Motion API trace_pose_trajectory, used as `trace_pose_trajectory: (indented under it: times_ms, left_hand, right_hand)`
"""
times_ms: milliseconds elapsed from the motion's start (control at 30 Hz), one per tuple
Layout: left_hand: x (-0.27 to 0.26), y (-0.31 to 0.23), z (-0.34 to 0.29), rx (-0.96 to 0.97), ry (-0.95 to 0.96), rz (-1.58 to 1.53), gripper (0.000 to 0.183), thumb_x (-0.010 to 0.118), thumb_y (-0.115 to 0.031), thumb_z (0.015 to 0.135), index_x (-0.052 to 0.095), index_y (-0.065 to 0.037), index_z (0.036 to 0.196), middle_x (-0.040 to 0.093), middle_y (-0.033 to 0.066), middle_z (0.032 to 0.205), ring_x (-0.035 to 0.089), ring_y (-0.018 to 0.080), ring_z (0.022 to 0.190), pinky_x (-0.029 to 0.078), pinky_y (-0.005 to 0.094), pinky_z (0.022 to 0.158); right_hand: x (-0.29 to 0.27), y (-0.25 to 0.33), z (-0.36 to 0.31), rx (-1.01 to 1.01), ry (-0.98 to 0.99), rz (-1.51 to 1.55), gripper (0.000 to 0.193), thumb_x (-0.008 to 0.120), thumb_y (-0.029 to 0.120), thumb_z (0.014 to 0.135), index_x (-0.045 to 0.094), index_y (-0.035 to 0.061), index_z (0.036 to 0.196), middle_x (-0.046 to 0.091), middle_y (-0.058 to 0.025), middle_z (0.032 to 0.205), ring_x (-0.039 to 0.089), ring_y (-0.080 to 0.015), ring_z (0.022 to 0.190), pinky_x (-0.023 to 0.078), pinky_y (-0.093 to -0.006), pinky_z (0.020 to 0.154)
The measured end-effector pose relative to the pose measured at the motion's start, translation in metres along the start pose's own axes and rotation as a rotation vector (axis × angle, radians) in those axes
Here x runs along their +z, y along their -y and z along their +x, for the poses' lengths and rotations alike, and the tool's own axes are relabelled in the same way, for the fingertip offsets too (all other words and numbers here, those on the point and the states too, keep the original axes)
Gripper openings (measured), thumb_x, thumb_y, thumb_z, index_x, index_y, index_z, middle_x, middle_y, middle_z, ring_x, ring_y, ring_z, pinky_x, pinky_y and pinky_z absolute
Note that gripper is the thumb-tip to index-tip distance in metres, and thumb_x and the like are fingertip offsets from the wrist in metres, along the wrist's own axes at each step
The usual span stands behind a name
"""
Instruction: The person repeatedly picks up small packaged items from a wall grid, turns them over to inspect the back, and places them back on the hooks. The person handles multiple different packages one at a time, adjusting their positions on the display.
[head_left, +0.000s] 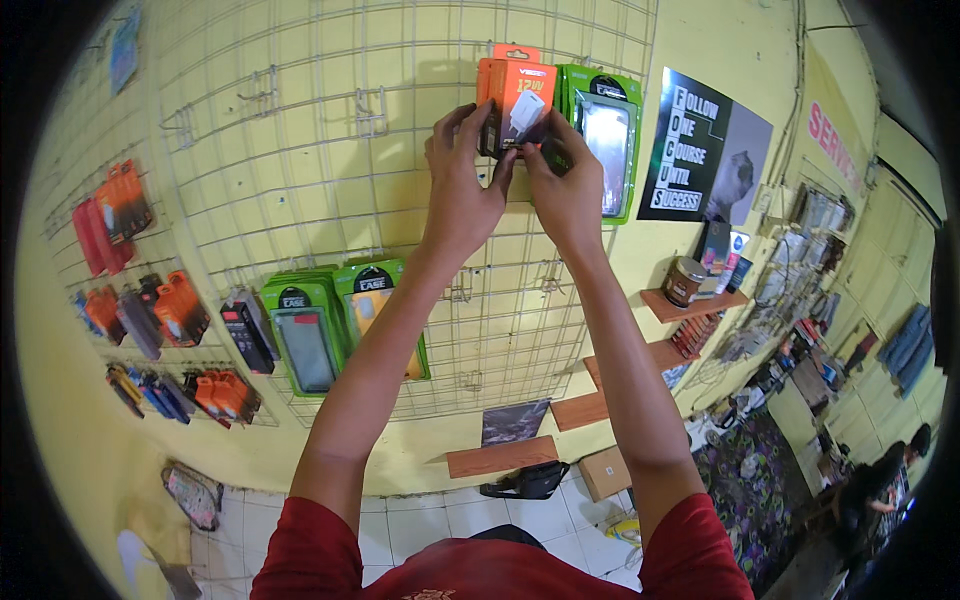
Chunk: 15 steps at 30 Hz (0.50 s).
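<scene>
Head view, from left to right: on the far left of a pale yellow wall hang orange retail boxes [125,200], with red packets [100,238] beside them and more small accessories below. Next, low on a white wire display grid [300,150], are green phone-case packages [305,345] with clear windows; metal hooks [371,122] stick out above them.

Near the top centre, two bare arms in red sleeves reach up to an orange charger box [533,88], upright against the grid, with a white plug adapter pictured on its front. The left hand [466,182] grasps its left side, fingers bent around the edge and thumb near the bottom. The right hand [570,195] grips the lower right side, its thumb also under the front. Another orange box [485,82] shows behind, to the left. I can't tell from here whether the hanging tab is on a hook, since the box hides that spot.

Just right of it hangs a green phone-case package [607,140], then a black-and-white poster [690,150] and a wooden shelf [680,308] with a brown jar [685,282].

To me, the step looks like hanging or straightening the box; the next move would call for checking that its tab is seated before letting go.
</scene>
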<state>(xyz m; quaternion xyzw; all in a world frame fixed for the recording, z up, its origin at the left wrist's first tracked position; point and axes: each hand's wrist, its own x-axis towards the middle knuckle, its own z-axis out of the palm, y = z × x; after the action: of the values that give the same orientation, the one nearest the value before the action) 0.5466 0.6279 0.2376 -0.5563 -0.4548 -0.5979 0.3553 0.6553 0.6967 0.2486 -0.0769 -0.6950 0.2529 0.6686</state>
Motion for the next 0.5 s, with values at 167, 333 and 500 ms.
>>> trace_pose_trajectory:
  times_ms: [167, 333, 500]
  left_hand:
    - [-0.036, -0.030, -0.005, -0.253, 0.097, -0.323, 0.058, 0.068, -0.007, 0.094, 0.041, -0.005, 0.145, 0.054, 0.0143, 0.135, 0.055, 0.0255, 0.122, 0.047, 0.0378, 0.102]
    - [-0.097, -0.068, -0.052, -0.399, 0.058, -0.428, 0.058, 0.060, 0.002, 0.096, 0.032, -0.005, 0.147, 0.058, 0.0153, 0.129, 0.059, 0.0206, 0.117, 0.047, 0.0347, 0.099]
    - [-0.187, -0.068, -0.078, -0.518, 0.025, -0.324, 0.053, 0.061, -0.002, 0.098, 0.035, -0.004, 0.145, 0.056, 0.0115, 0.130, 0.058, 0.0164, 0.114, 0.050, 0.0308, 0.093]
  right_hand:
    - [-0.010, 0.034, -0.026, 0.007, 0.085, 0.146, 0.051, 0.068, 0.003, 0.089, 0.056, 0.0004, 0.138, 0.064, -0.0154, 0.124, 0.062, -0.0250, 0.115, 0.050, -0.0354, 0.094]
    - [-0.006, 0.060, -0.077, -0.025, 0.247, 0.258, 0.053, 0.065, 0.000, 0.091, 0.054, 0.0066, 0.143, 0.058, -0.0122, 0.133, 0.061, -0.0238, 0.117, 0.051, -0.0353, 0.095]
    - [0.048, 0.095, -0.120, 0.185, 0.471, 0.619, 0.059, 0.064, -0.004, 0.092, 0.049, 0.0080, 0.147, 0.059, -0.0116, 0.136, 0.065, -0.0229, 0.114, 0.055, -0.0346, 0.094]
